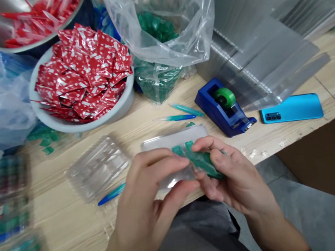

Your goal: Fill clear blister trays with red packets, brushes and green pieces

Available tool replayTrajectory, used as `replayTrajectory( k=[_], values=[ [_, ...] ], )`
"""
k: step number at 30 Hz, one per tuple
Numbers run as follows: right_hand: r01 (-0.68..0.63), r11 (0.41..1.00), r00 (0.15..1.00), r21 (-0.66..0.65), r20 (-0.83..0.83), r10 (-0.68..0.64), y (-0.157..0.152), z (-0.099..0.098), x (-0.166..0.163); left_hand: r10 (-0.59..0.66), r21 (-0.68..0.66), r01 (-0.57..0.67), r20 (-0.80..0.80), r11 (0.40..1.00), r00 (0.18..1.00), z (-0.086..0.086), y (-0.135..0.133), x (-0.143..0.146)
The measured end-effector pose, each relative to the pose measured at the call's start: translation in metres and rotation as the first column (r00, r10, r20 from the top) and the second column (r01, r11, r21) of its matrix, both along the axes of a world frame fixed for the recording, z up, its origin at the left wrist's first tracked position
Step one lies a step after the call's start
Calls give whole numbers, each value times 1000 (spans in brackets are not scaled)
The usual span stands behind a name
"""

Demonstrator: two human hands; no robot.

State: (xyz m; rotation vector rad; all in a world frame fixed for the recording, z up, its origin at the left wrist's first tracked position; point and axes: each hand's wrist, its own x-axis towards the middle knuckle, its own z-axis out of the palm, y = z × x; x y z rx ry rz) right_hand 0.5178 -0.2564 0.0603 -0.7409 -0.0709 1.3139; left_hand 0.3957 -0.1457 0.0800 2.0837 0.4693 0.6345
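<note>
My right hand [237,174] is closed around a small bunch of green translucent plastic pieces [205,164], its thumb resting on them. My left hand [154,204] reaches in from the other side; its thumb and index finger are apart, with the tips close to those pieces. Under both hands lies a clear plastic tray [151,144], partly hidden, with green pieces [189,145] at its far side. A second clear moulded tray [97,166] sits left of my left hand, near a blue pointed stick-like piece [111,193].
Beyond stand a bowl of red packets [83,75], a metal bowl of red pieces [39,22] and a bag of green pieces [155,30]. A blue tape dispenser [222,108], phone [295,108] and clear plastic sheets [258,56] lie right. Filled packs [4,219] line the left.
</note>
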Motion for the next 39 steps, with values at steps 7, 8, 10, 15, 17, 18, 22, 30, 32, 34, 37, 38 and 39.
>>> replayTrajectory(
  k=[7, 8, 10, 15, 17, 18, 22, 30, 32, 34, 37, 38, 39],
  values=[
    [56, 997, 906, -60, 422, -25, -7, -4, -1, -123, 120, 129, -62, 984, 991, 8, 3, 8],
    [56, 997, 885, -62, 464, -21, -8, -5, 0, -115, 101, 122, -68, 987, 991, 8, 3, 8],
    [31, 998, 855, -46, 518, -3, -9, -6, 0, -96, 75, 102, -80, 992, 992, 7, 2, 8],
    [-39, 999, 722, -27, 690, 47, -10, -4, -1, -41, 196, 60, -98, 979, 994, 4, 0, 7],
    [16, 1000, 662, -25, 750, 8, -8, -2, -3, 29, 280, -1, -96, 960, 995, 2, -3, 6],
    [55, 998, 639, -19, 769, -20, -7, -1, -5, 62, 290, -37, -80, 956, 995, -1, -5, 5],
    [93, 996, 578, -12, 815, -44, -3, 2, -9, 168, 154, -170, 27, 973, 985, -16, -9, 1],
    [-52, 996, 569, -68, 818, 86, -14, 6, -1, 346, -49, -344, 68, 938, 936, -18, 22, -1],
    [-54, 994, 553, -93, 826, 107, -14, 6, 2, 119, -46, -118, 11, 992, 993, -5, 22, -3],
    [-84, 992, 533, -95, 836, 126, -13, 6, 4, -93, 75, 98, -65, 992, 994, 8, 18, -6],
    [-81, 992, 529, -96, 839, 125, -12, 10, 7, -248, 247, 287, -178, 926, 952, 21, 13, -7],
    [-72, 992, 538, -107, 833, 129, -12, 12, 8, -261, 280, 310, -199, 909, 945, 22, 12, -8],
    [-68, 990, 547, -121, 826, 138, -12, 14, 9, -263, 312, 323, -217, 894, 940, 23, 12, -9]
  ],
)
